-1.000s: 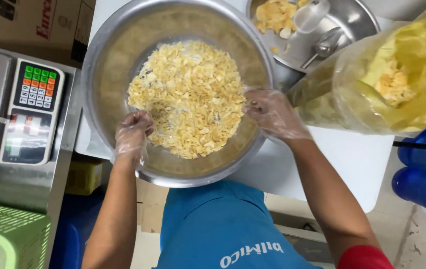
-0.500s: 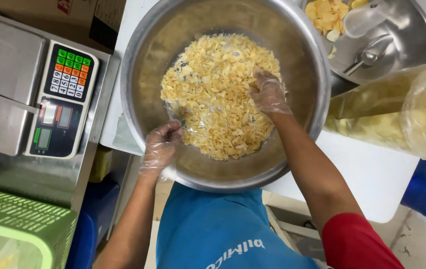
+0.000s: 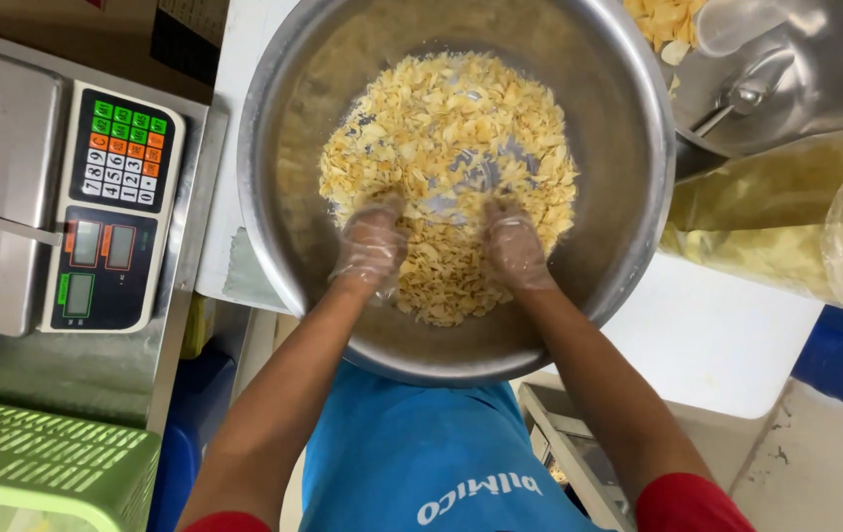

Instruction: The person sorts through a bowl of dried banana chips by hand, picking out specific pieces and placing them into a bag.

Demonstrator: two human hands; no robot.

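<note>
Both hands have come in from the sides of the bowl since a second ago and now sit side by side in the near half of the heap. Left hand (image 3: 370, 246), in a thin clear glove, is pressed fingers-down into the pale yellow chips (image 3: 446, 167), its fingertips buried, so whether its grip is wide or narrow cannot be told. Right hand (image 3: 515, 248), gloved the same way, lies just beside it with fingers dug into the same heap; its grip too is hidden by the flakes. Between the two hands a small patch of bare metal shows through the chips.

These chips fill the bottom of a large round steel bowl (image 3: 628, 177) that stands on a white table (image 3: 707, 335), its near rim overhanging the person's blue shirt. To the left, well apart from the bowl, stands a digital weighing scale (image 3: 111, 207) with a coloured keypad, and below it a green plastic basket (image 3: 42, 468). At upper right a smaller steel bowl (image 3: 815, 69) holds a metal scoop (image 3: 741, 99) and a few more chips, and clear bags of chips (image 3: 786, 227) lie just beside the big bowl's right rim.
</note>
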